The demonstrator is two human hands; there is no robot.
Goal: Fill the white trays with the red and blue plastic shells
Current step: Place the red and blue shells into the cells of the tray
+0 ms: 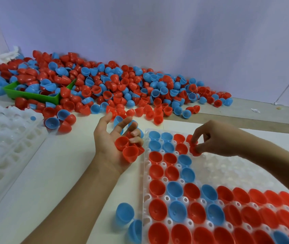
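A white tray [216, 166] lies in front of me, its left columns and near rows holding red and blue shells, its middle right cups bare. My right hand [214, 138] pinches a red shell [194, 150] over a cup near the tray's far end. My left hand [115, 143] is palm up just left of the tray, cradling several red shells [127, 150], with blue shells [118, 120] between its fingers. A big pile of red and blue shells [115, 88] lies along the wall beyond.
A green bin [34, 96] with shells in it sits in the pile at the left. A stack of white trays [4, 138] lies at the far left. Two loose blue shells [127, 221] lie by the tray's near left edge. A crumpled white thing [8, 54] sits by the wall.
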